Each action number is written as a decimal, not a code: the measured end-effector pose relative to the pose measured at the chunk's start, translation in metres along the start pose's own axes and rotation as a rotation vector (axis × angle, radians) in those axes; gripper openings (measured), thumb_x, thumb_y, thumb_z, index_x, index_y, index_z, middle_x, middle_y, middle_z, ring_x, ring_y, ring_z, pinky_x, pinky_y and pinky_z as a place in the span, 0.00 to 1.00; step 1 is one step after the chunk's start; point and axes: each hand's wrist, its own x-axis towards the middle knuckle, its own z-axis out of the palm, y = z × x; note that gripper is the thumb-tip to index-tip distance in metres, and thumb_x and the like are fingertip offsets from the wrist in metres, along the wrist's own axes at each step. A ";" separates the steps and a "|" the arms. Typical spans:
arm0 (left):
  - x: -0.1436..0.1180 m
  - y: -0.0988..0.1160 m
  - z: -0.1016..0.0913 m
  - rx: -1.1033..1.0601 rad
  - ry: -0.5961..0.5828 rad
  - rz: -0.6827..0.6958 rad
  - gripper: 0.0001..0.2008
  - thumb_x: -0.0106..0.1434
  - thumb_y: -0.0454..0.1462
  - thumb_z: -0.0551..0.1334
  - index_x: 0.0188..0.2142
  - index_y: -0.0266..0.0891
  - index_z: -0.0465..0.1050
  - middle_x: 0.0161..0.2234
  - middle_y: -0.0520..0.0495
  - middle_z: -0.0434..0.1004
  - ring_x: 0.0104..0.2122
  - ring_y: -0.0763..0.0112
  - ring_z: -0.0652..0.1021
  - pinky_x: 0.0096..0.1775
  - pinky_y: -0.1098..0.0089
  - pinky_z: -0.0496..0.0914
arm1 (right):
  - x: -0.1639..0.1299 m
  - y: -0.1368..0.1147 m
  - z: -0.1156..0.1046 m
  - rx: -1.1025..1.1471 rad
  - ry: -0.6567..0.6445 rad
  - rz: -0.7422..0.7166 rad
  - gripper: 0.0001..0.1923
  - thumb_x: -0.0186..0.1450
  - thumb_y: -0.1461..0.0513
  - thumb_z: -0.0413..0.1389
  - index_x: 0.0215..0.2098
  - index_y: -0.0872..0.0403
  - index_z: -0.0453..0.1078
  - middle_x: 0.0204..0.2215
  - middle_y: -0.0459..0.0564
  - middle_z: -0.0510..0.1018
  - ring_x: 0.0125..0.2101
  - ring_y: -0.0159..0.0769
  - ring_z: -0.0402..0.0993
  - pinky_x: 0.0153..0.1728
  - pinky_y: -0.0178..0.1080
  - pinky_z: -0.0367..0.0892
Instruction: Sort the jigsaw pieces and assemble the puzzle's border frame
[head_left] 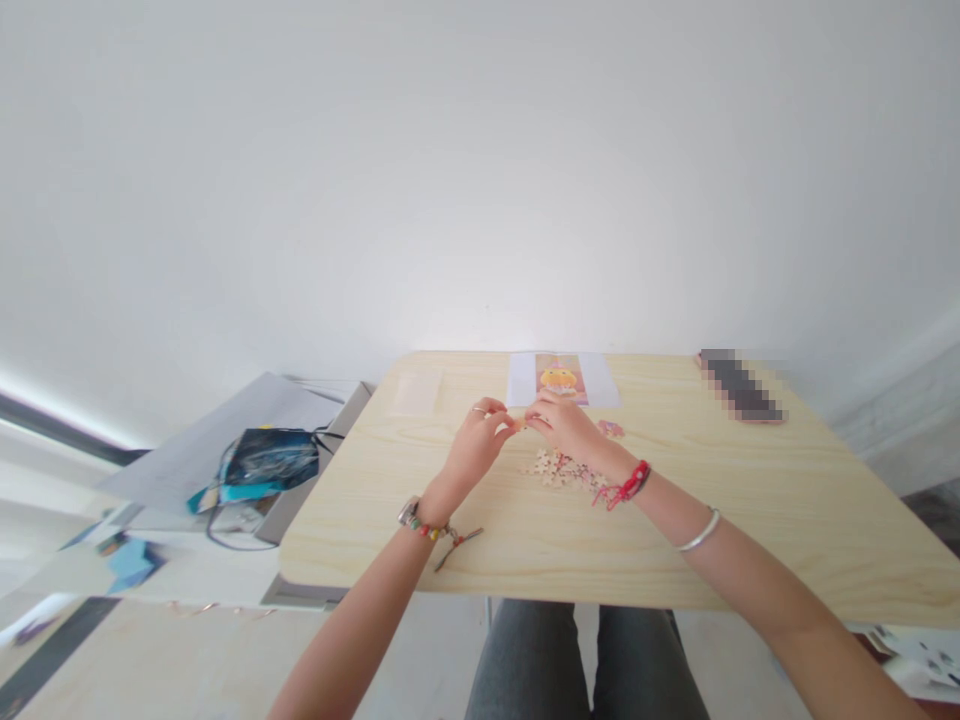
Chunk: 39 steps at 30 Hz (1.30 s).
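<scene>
My left hand (480,436) and my right hand (568,428) meet over the middle of the table, thumbs and fingers pinched together. Between the fingertips shows a small yellowish puzzle piece (520,425); whether it is one piece or two joined ones is too small to tell. Below my right hand lies a heap of loose puzzle pieces (553,469), partly covered by that wrist. A small pinkish puzzle part (611,428) lies to the right of it. Behind my hands, a printed sheet (600,378) carries a picture with a yellow figure, its lower edge partly hidden by my right hand.
The light wooden table (750,500) stands against a white wall. A phone-like dark object (742,385), pixelated, lies at the back right. A clear flat sheet (418,392) rests at the back left. Left of the table, a black and blue bag (271,460) sits on a lower surface.
</scene>
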 end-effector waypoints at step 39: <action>-0.033 0.010 0.011 -0.012 -0.156 -0.015 0.06 0.60 0.30 0.57 0.28 0.37 0.71 0.39 0.43 0.69 0.40 0.66 0.72 0.44 0.64 0.69 | -0.041 -0.016 0.014 -0.141 -0.139 -0.042 0.04 0.62 0.66 0.53 0.32 0.57 0.71 0.31 0.51 0.71 0.35 0.35 0.67 0.37 0.37 0.62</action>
